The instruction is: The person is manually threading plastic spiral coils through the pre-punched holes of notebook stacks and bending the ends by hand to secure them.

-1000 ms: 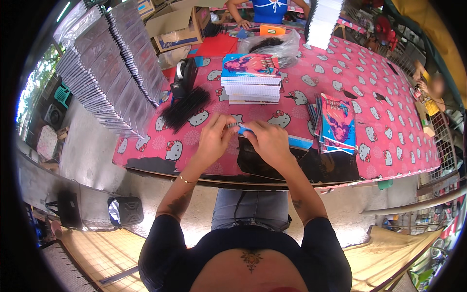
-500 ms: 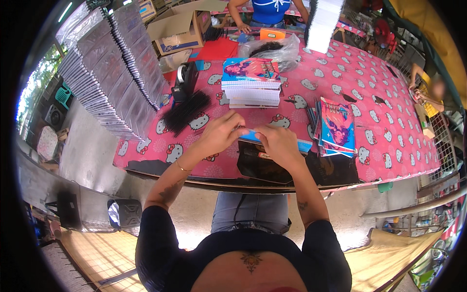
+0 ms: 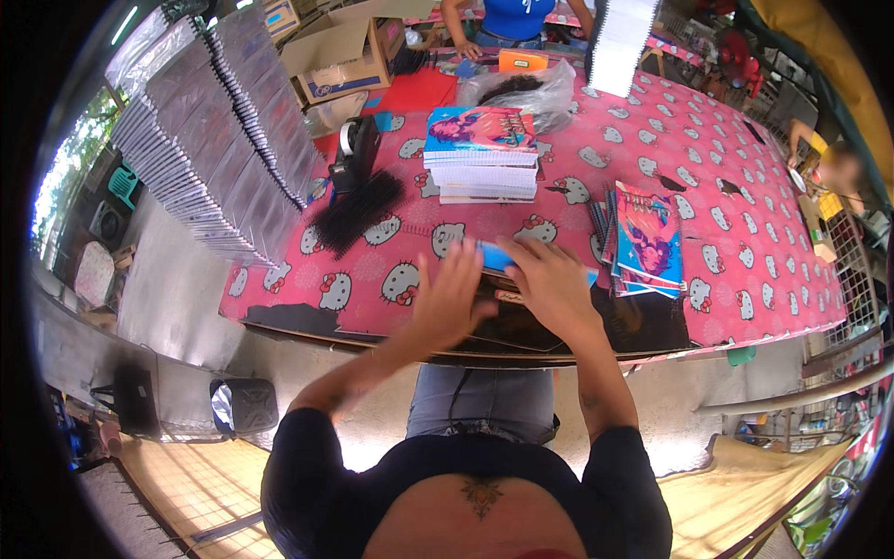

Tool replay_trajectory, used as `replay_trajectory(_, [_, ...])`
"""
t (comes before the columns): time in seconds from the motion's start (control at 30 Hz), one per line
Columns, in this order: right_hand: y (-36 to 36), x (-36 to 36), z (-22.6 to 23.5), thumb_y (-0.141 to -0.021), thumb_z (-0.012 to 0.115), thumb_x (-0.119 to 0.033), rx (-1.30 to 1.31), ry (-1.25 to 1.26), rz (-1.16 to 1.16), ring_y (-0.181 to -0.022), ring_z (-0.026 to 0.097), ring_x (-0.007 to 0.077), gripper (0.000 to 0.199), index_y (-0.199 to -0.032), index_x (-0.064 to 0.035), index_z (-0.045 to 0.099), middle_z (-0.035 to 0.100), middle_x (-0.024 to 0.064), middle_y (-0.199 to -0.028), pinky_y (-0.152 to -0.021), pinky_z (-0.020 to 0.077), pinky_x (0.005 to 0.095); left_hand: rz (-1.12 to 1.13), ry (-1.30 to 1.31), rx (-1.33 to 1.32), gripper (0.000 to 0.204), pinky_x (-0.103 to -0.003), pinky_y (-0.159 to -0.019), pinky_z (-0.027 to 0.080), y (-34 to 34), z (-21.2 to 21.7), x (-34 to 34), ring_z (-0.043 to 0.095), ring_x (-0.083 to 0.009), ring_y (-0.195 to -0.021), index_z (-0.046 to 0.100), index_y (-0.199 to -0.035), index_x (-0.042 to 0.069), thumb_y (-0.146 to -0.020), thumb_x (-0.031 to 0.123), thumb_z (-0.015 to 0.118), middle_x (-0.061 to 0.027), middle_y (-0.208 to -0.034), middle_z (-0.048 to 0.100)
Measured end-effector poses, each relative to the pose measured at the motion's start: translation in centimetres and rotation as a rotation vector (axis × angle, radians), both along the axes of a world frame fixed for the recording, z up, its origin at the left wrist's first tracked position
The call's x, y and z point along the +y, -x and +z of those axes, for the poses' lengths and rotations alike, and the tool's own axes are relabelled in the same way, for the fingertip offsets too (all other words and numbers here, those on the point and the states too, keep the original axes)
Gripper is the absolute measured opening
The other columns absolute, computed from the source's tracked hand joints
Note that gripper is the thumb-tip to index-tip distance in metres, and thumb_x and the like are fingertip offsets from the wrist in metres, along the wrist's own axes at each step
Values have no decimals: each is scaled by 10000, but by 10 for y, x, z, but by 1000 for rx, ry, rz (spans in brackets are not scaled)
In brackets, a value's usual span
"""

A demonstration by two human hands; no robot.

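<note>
A blue-covered notebook (image 3: 496, 257) lies near the table's front edge, mostly covered by my hands. My right hand (image 3: 556, 287) grips its far edge with bent fingers, the thumb tucked out of sight. Smeared by motion, my left hand (image 3: 449, 296) is spread at the notebook's left end, with nothing visible in it. A dark board (image 3: 643, 326) lies beneath. Just beyond stands a stack of notebooks (image 3: 480, 172) with a pink and blue cover on top. To the right are several fanned notebooks (image 3: 649, 233). Loose black spiral coils (image 3: 357, 214) lie in a heap to the left.
Tall piles of plastic-wrapped spiral notebooks (image 3: 200, 140) rise at the left. A black tape dispenser (image 3: 354, 154), an open cardboard box (image 3: 349, 70) and a plastic bag (image 3: 554, 98) sit farther back. One person (image 3: 521, 20) stands across the table; another (image 3: 829, 172) is at the right.
My left hand has come off the notebook's edge, moved nearer to me and spread its fingers. My right hand stays on the notebook, shifted slightly right.
</note>
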State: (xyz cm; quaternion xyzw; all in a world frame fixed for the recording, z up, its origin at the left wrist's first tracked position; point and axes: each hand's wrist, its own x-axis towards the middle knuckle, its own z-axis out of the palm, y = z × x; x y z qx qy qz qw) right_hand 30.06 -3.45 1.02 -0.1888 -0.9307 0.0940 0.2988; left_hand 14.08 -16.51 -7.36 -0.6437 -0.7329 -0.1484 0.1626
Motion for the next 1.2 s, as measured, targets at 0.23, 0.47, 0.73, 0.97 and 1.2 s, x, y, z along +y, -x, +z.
replay_trajectory(0.23, [-11,10,-2,-878,674,-160,-29,55,6,-764,702,326,259,-1135,-131,692,729,96,-909,-675,538,454,-65,-80,142,815,-669,-1175,99,23,34,26,221,-411,-1521,371,-1501,-43,-972,568,483,-288,-1595,295])
replay_trajectory(0.47, [-7,14,3,-885,680,-175,-92,109,38,-772,703,342,249,-1131,-142,702,735,119,-902,-674,537,471,15,-135,278,846,-602,-1196,160,19,71,44,280,-384,-1505,415,-1481,-31,-902,558,600,-235,-1571,369])
replay_trajectory(0.73, [-11,11,7,-894,674,-197,-145,157,3,-757,697,363,273,-1161,-141,679,728,153,-857,-677,529,501,-30,-121,293,878,-587,-1190,195,13,70,55,291,-385,-1498,384,-1492,-46,-898,560,609,-247,-1575,356])
replay_trajectory(0.97, [-10,16,4,-874,713,-228,-230,160,-13,-854,707,347,497,-1335,-111,568,724,167,-955,-737,537,479,-46,-196,195,854,-591,-1197,170,12,72,60,290,-380,-1498,380,-1497,-45,-916,541,601,-249,-1574,356])
replay_trajectory(1.2, [-70,28,-30,-805,814,-35,497,855,230,-1111,646,181,688,-1418,-48,502,656,143,-1285,-941,507,317,-383,-101,-94,500,-603,-1180,201,-10,54,19,474,-344,-1363,507,-1391,3,-995,303,566,-186,-1438,520])
